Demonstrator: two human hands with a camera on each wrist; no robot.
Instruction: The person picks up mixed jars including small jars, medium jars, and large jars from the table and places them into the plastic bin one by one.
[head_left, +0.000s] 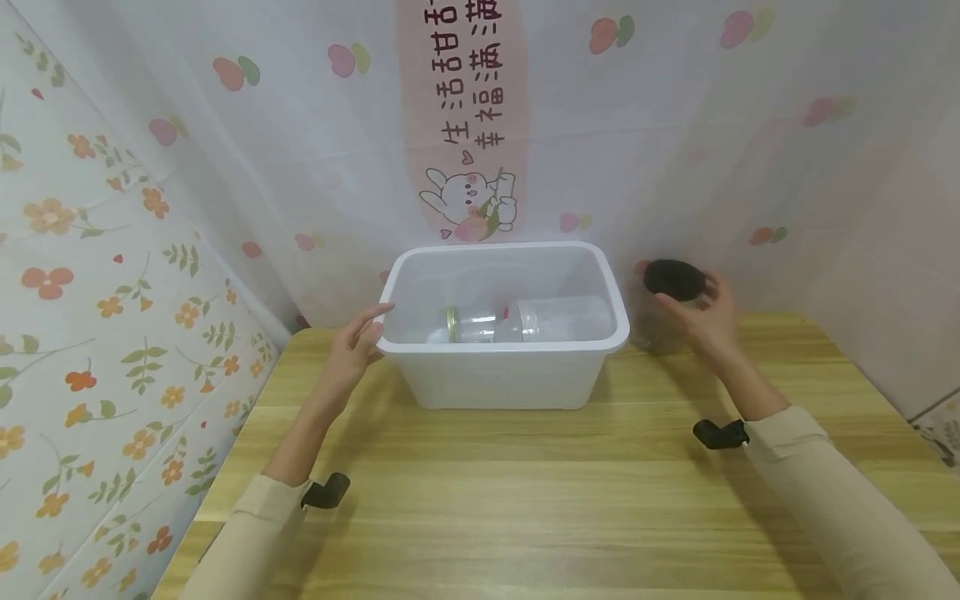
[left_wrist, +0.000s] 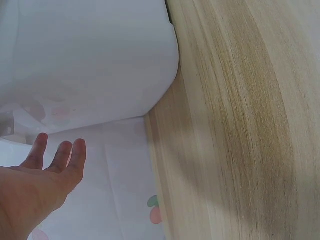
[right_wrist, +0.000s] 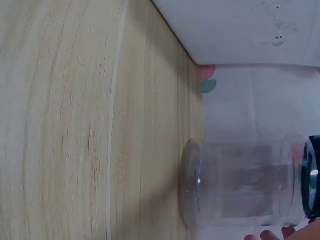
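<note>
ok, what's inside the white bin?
Inside the white bin: a clear jar lying on its side, gold-coloured rim leftward. The bin's near wall hides the floor in front of it.

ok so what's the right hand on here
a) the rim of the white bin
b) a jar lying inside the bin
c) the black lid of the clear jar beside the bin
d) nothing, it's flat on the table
c: the right hand grips the black lid of the clear jar, which stands on the table right of the white bin; the left hand is at the bin's rim.
</note>
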